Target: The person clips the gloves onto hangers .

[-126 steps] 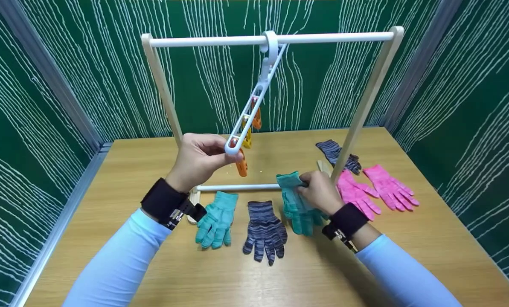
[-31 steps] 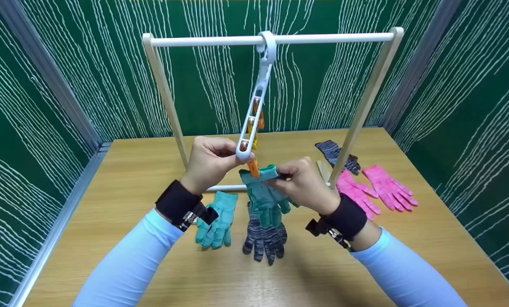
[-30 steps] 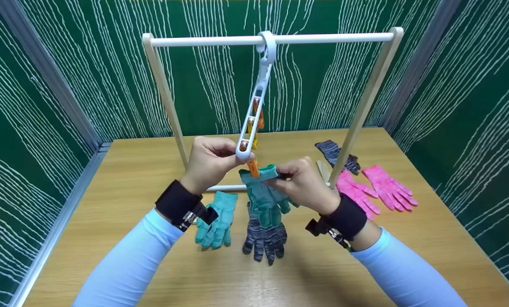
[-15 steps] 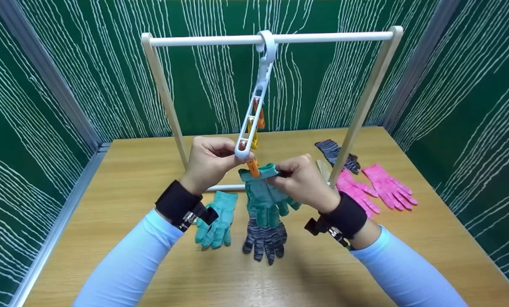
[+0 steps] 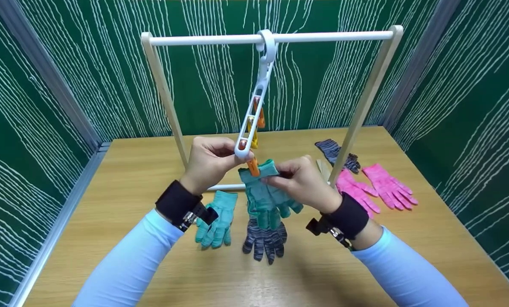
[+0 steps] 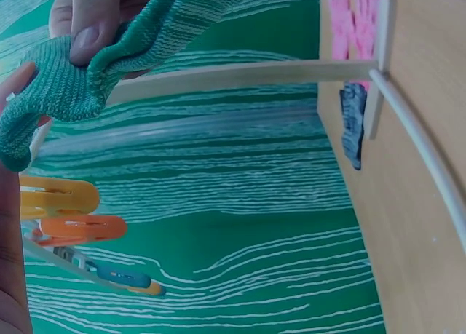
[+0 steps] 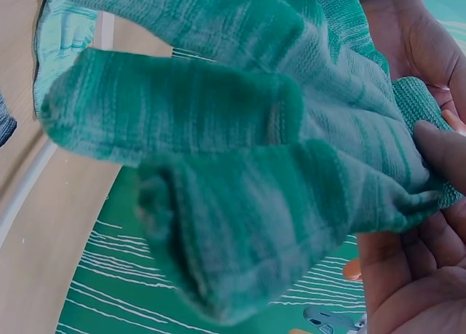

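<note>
My left hand pinches an orange clothes peg at the near end of a white hanger. My right hand holds a green knit glove by its cuff, fingers hanging down. The peg's lower end overlaps the cuff; whether it grips the fabric I cannot tell. In the left wrist view the cuff is folded between thumb and fingers. The right wrist view is filled by the glove's fingers. Below lies a dark grey striped glove, partly covered by the held glove.
A second green glove lies left on the table. To the right are two pink gloves and another grey glove. The hanger hooks over the top bar of a wooden rack, with more pegs along it.
My right hand has lifted the green glove from the table's right and brought it leftward to the orange peg. My left hand shifted slightly right with the hanger. Lately, the cuff tilts up slightly.
</note>
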Demonstrator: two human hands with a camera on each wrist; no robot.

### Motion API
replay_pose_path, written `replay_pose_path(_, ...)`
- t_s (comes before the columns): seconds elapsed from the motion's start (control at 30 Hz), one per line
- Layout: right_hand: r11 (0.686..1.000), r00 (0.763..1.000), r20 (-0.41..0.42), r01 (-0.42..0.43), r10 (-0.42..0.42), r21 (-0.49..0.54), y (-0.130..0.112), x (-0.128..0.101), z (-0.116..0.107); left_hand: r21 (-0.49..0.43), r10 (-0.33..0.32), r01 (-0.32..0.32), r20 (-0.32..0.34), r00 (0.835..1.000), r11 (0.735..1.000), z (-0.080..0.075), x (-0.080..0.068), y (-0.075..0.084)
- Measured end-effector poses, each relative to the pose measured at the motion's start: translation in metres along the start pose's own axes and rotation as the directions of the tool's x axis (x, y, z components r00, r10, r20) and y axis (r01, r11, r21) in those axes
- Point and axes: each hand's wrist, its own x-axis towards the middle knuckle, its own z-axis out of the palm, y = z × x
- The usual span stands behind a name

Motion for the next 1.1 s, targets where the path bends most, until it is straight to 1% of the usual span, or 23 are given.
replay_pose_path(0.33,1.0,1.0,-0.006,0.019,-0.019,0.006,0.003,0.0,0.0,-0.03,-0.019,0.02,0.032,0.999,0.999,-0.001,-0.001,0.001)
replay_pose_path(0.7,0.999,0.999,0.0,0.032,-0.032,0.014,0.006,-0.003,0.001,0.007,-0.057,0.057,0.026,0.998,0.998,0.0,-0.004,-0.001)
replay_pose_path(0.93,0.999,0.999,-0.002,0.035,-0.035,0.008,0.009,-0.005,0.002,-0.003,-0.042,0.042,0.059,0.997,0.999,0.001,-0.005,-0.001)
replay_pose_path(1.1,0.999,0.999,0.001,0.039,-0.039,0.011,0.011,-0.007,0.002,0.003,-0.036,0.036,0.071,0.997,0.999,0.002,-0.005,-0.003)
